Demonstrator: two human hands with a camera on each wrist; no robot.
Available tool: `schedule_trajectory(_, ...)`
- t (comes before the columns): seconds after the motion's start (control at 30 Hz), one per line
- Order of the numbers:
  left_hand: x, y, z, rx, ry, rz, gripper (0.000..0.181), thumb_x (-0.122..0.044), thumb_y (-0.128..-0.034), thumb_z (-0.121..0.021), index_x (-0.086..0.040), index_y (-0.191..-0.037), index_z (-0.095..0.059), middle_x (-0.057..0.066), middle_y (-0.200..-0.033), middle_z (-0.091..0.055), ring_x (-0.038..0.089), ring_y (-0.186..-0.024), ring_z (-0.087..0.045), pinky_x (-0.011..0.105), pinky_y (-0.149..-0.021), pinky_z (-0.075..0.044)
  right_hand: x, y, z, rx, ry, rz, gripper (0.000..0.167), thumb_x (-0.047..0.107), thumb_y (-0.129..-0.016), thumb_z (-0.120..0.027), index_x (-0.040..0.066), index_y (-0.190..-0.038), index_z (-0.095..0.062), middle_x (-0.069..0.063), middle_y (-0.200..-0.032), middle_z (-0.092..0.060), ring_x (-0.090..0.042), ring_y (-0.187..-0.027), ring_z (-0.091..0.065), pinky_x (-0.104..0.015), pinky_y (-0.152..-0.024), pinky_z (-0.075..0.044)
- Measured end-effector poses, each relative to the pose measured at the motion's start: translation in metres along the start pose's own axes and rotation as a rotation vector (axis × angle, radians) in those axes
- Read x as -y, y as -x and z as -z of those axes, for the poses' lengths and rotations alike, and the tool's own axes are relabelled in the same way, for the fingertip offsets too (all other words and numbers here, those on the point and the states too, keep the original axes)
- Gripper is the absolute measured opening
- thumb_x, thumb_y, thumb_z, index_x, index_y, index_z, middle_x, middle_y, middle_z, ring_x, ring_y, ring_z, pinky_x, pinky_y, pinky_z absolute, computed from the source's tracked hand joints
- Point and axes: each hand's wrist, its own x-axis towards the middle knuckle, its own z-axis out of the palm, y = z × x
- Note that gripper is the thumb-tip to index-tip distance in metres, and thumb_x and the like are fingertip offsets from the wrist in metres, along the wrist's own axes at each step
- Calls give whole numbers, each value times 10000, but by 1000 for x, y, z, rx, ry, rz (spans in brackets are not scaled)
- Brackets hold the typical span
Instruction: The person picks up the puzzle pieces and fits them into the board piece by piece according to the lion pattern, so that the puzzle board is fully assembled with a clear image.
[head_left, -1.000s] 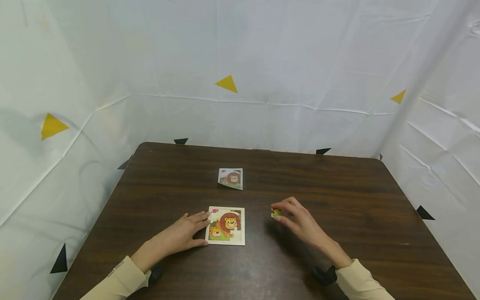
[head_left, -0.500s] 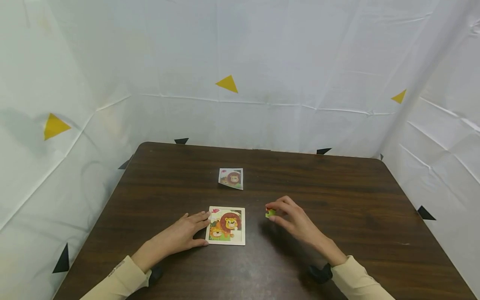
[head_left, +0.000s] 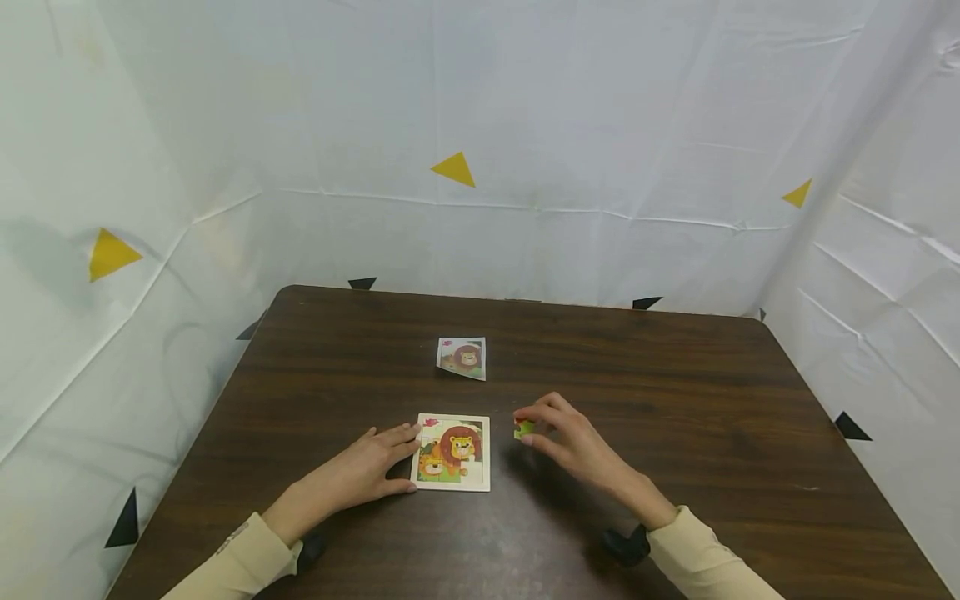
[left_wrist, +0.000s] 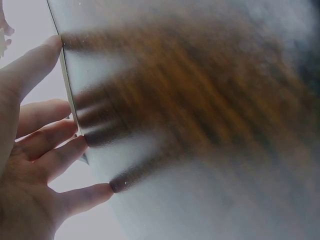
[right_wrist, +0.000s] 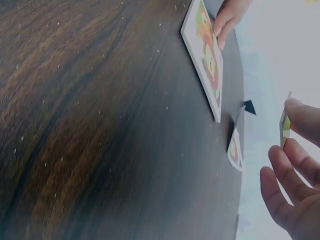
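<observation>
A lion jigsaw puzzle [head_left: 438,454] in a pale square frame lies flat on the dark table, with a bare gap at its lower right corner. My left hand [head_left: 360,471] rests at the frame's left edge, its fingers fairly straight and touching the rim; the left wrist view shows the fingertips along that edge. Right of the puzzle, my right hand [head_left: 581,450] pinches a small green and red puzzle piece [head_left: 523,428] between thumb and fingers. Seen edge-on in the right wrist view, the puzzle piece [right_wrist: 285,125] is held above the table, apart from the frame.
Behind the puzzle lies a printed lion picture card [head_left: 462,357], one corner curled up. The wood-grain table [head_left: 675,392] stretches to both sides. White sheeting [head_left: 525,125] with yellow and black triangles surrounds it at the back and sides.
My right hand has moved left with the puzzle piece, closer to the puzzle. The left hand and the puzzle have stayed in place.
</observation>
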Motion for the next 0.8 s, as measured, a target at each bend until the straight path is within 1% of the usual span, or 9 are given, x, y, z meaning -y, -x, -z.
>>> schedule_trajectory(0.17, -1, -1, 1, 7, 0, 7, 639, -435, -860, -697, -13, -1323, -573, 150, -1468, -435, 316, -1338, -423, 663, -972, -358, 3, -4, -7, 26, -2, 25, 323, 75, -855, -724, 82, -1171, -658, -57, -1041, -563, -191, -937, -575, -420, -763, -527)
schedule_trajectory(0.4, -2, -1, 1, 16, 6, 17, 649, -456, -861, -688, -18, -1326, -573, 140, -1473, -433, 313, -1346, -413, 659, -983, -349, 8, -7, -16, 89, 0, -4, 313, 125, -876, -709, 97, -1184, -660, -48, -1065, -542, -230, -945, -564, -413, -783, -519)
schedule_trajectory(0.53, -2, -1, 1, 18, 7, 19, 650, -460, -861, -686, -22, -1327, -572, 137, -1474, -432, 311, -1347, -412, 659, -985, -348, 11, -9, -20, 122, -5, -11, 313, 125, -886, -696, 61, -1189, -651, -57, -1072, -532, -249, -943, -563, -403, -772, -515)
schedule_trajectory(0.63, -1, -2, 1, 17, 5, 20, 651, -464, -859, -687, -25, -1327, -574, 136, -1472, -434, 311, -1346, -414, 658, -986, -348, 13, -10, -22, 135, -5, -10, 320, 109, -882, -699, 34, -1189, -647, -61, -1079, -532, -233, -942, -561, -399, -771, -515)
schedule_trajectory(0.8, -1, -2, 1, 12, 0, 16, 651, -461, -857, -692, -25, -1326, -574, 137, -1469, -439, 312, -1342, -420, 658, -984, -351, 13, -11, -25, 137, 12, -3, 318, 109, -879, -704, 41, -1185, -651, -59, -1085, -538, -212, -940, -556, -359, -771, -513)
